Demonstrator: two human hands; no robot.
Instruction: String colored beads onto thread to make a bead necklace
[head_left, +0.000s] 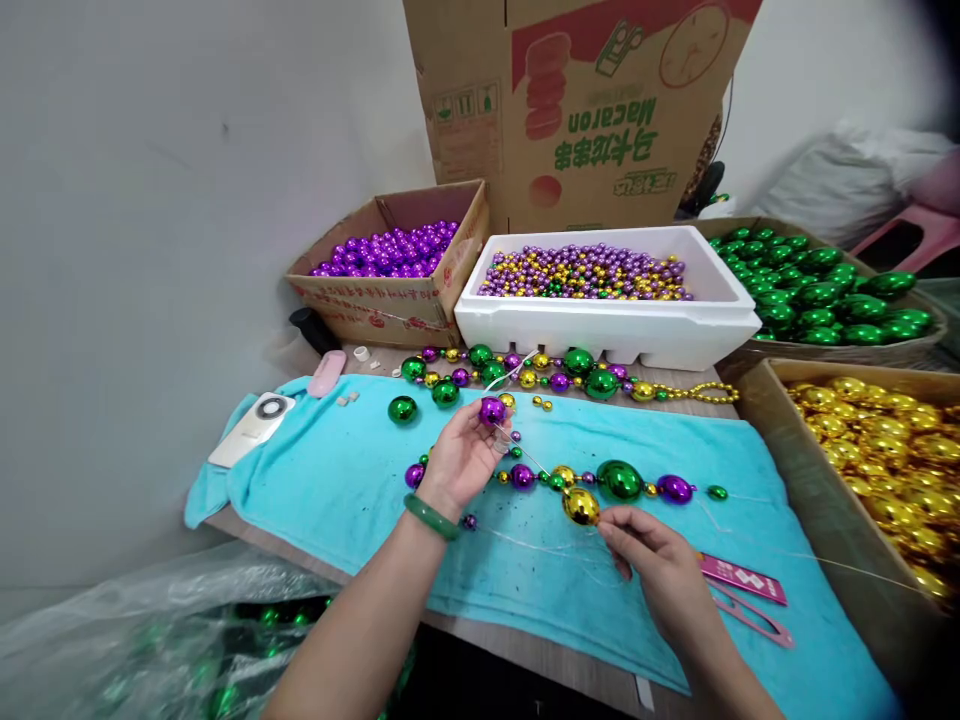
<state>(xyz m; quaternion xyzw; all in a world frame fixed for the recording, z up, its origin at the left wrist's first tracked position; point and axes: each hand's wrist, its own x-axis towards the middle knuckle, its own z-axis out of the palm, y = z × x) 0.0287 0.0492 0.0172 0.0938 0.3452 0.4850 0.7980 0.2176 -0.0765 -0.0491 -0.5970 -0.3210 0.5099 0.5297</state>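
My left hand (469,450), with a green bangle (431,517) at its wrist, pinches a shiny purple bead (492,411) above the turquoise towel (337,470). A pale cord runs from that bead down toward my right hand (652,550), whose fingertips grip the end of a large gold bead (580,506). Between and behind my hands lies a partly strung row of beads, including a big green bead (619,481) and a purple bead (676,489). Loose clear thread trails over the towel.
Behind the towel stand a white foam box (600,325) of small beads and a carton (375,310) of purple beads. Green beads (817,290) and gold beads (892,450) fill boxes at right. A finished strand (577,362), pink scissors (757,620) and a white fan-like device (251,430) lie around.
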